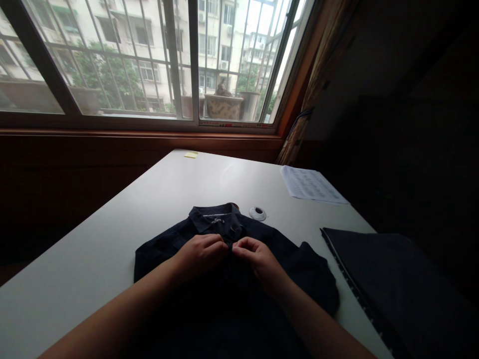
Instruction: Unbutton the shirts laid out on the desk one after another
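Note:
A dark navy collared shirt (292, 259) lies face up on the white table, its collar pointing toward the window. My left hand (204, 253) is closed on the front of the shirt just below the collar, fingers bent over the fabric. Close beside it, my right hand (256, 254) pinches the shirt's front opening between thumb and forefinger. The fingertips of both hands nearly meet at the middle of the placket. Whether a button sits between them is too dark and small to tell.
Printed papers (312, 184) lie at the table's (123, 219) far right. A yellow sticky note (190, 155) is near the back edge. A round cable grommet (258, 213) sits just beyond the collar. Dark folded fabric (396, 279) covers the right side. Past the table is a barred window (149, 60).

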`<state>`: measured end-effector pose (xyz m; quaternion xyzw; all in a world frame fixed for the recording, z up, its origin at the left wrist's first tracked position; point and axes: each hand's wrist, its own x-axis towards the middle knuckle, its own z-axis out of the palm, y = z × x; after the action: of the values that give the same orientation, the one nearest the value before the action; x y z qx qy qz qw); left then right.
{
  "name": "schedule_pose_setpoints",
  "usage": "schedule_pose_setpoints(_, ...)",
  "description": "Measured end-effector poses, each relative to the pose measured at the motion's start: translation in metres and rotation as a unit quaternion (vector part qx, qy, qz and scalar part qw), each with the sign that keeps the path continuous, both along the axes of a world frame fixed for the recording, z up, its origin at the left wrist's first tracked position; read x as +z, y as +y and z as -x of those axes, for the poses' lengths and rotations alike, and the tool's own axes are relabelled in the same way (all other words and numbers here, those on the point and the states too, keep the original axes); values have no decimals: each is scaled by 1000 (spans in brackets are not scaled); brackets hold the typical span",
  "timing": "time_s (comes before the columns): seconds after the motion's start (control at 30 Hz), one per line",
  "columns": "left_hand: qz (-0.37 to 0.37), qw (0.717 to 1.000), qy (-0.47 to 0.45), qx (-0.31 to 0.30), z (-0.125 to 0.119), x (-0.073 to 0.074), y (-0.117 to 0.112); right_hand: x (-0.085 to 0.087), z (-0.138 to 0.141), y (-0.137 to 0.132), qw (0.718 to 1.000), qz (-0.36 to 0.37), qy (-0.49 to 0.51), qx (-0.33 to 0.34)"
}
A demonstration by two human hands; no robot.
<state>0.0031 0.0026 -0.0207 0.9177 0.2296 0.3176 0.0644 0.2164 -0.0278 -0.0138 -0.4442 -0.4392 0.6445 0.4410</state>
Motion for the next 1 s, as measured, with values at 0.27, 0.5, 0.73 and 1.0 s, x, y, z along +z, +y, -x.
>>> schedule_pose_setpoints(0.27,-34,999,6,-8,-1,4,-3,3,2,-2,999,40,37,-1)
schedule_pose_setpoints(0.5,-25,1000,-18,-2,-1,4,-3,6,4,-2,996,65,58,-10)
schedule_pose_setpoints(0.73,-38,998,-31,-38,1,7,-5,10,6,-4,992,101,82,-2)
schedule_pose_setpoints(1.0,-20,996,-51,-74,4,12,-5,11,5,-6,994,93,49,-1)
